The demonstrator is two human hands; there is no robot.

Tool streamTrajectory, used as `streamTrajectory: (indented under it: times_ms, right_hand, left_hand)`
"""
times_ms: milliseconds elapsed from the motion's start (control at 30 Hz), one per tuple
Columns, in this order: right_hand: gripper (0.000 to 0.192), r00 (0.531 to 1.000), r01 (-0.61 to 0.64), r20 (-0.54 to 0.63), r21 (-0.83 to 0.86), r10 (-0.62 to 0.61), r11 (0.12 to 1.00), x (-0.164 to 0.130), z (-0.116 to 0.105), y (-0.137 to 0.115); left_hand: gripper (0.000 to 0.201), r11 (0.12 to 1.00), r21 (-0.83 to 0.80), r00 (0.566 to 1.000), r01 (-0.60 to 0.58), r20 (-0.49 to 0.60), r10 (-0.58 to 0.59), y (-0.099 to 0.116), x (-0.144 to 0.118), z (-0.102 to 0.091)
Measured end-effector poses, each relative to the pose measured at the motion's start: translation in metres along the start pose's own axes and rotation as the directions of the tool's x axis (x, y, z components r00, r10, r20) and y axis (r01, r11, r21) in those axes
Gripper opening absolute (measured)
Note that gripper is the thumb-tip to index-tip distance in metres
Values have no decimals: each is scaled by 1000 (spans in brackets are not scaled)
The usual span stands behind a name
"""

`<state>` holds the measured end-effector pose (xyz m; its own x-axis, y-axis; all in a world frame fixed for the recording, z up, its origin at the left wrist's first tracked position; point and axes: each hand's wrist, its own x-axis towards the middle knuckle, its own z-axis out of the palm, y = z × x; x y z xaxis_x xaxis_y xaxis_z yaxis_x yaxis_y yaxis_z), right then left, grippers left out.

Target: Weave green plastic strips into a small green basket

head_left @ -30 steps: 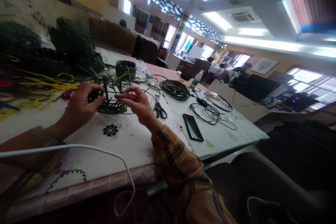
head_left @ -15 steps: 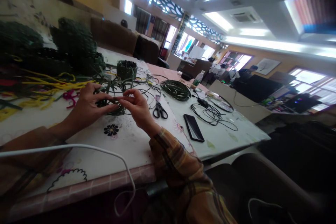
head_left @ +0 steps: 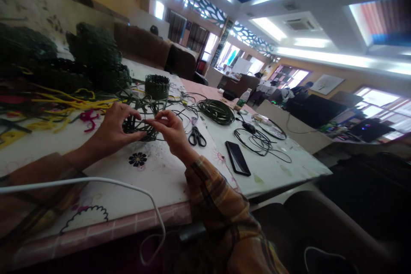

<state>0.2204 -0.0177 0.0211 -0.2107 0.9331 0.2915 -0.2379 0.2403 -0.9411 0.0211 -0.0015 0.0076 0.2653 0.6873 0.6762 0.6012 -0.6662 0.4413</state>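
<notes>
Between my hands sits a partly woven basket of dark green strips point(head_left: 148, 132), with loose strip ends sticking out of its top. My left hand point(head_left: 113, 132) grips its left side, thumb along the near side and fingers over the top. With thumb and index finger pinched, my right hand point(head_left: 171, 132) holds a thin green strip at the basket's right. Just behind stands a finished-looking green woven cup point(head_left: 157, 86). To the right of my right hand lie black-handled scissors point(head_left: 197, 136).
A coil of green strip point(head_left: 216, 111), a black phone point(head_left: 237, 158) and a looped black cable point(head_left: 257, 140) lie to the right. Yellow strips point(head_left: 72, 103) and a dark green woven pile point(head_left: 93, 55) are at left. A white cable point(head_left: 105, 180) crosses in front.
My right hand has drawn slightly right, away from my left fingers, with the strip in its pinch. My left hand stays on the basket. The whole view has shifted a little.
</notes>
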Motion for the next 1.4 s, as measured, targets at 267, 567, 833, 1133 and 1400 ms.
streamTrajectory:
  times_ms: [267, 567, 833, 1133, 1400]
  right_hand:
    - [33, 998, -58, -18, 0, 58, 998, -5, 3, -5]
    - [36, 999, -11, -35, 2, 11, 1000, 0, -1, 4]
    - [26, 987, 150, 68, -97, -144, 984, 4, -5, 6]
    - [11, 953, 304, 142, -497, -269, 813, 4, -9, 4]
    - [8, 929, 366, 228, -681, -291, 634, 1, -9, -3]
  left_hand:
    - [47, 997, 58, 998, -53, -16, 54, 4, 1, -2]
    - [43, 992, 103, 997, -75, 25, 73, -1, -2, 2]
    - [49, 993, 75, 994, -86, 71, 81, -3, -1, 3]
    - [48, 983, -55, 966, 174, 202, -160, 6, 7, -7]
    - [45, 957, -136, 947, 256, 234, -220, 7, 7, -11]
